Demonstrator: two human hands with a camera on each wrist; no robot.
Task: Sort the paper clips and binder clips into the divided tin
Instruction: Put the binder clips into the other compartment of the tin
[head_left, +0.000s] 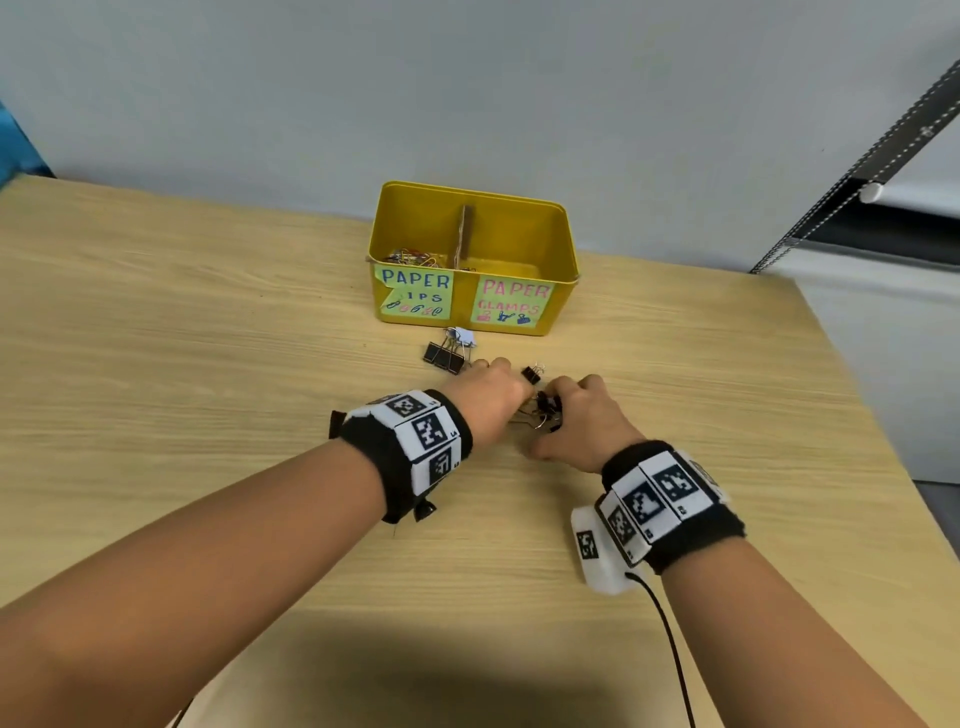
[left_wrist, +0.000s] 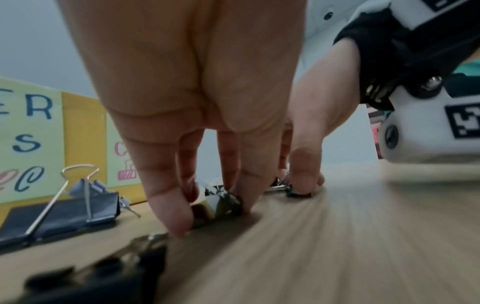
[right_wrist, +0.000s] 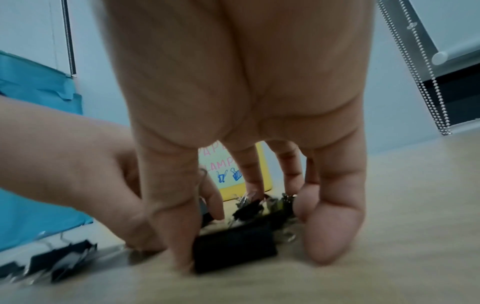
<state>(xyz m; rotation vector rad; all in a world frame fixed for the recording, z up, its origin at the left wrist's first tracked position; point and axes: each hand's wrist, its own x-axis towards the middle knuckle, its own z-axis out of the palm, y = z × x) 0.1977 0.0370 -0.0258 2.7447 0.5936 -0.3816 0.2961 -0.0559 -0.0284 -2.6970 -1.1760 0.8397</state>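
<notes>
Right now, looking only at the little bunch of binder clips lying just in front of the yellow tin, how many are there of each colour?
Black binder clips: 3
Pale blue binder clip: 1
Total: 4
The heap gripped by the left hand and right hand is too tangled to count.

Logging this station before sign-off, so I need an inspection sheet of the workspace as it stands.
Surface: wooden table, light grain.
Job's things: yellow tin, cardboard divider; paper clips in its left compartment; binder clips loose before it, a pile between the hands.
Clutter: nothing seen.
Grippers: left hand and right hand gathering the pile, fingers curled around it.
Cables: black cable from right wrist unit.
Surroundings: grey wall, blind chain.
</notes>
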